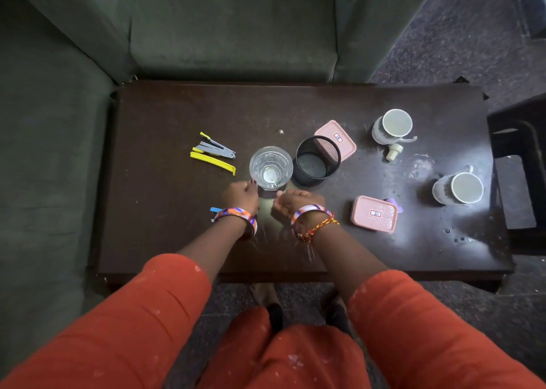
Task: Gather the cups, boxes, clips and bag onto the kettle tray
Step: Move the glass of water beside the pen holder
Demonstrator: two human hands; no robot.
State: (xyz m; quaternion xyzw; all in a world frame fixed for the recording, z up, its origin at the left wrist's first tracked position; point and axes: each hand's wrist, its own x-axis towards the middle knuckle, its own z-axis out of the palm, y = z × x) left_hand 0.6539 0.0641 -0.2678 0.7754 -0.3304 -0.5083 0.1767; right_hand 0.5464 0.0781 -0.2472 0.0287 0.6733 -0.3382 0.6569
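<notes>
A clear, round glass cup (271, 167) stands upright, mouth up, at the middle of a scuffed dark wooden table (165, 217). The left hand (240, 193) curls against its near left side; whether it grips is unclear. The right hand (292, 200) hovers loosely curled just near it, holding nothing. A black mesh pot (317, 161) touches the glass's right.
</notes>
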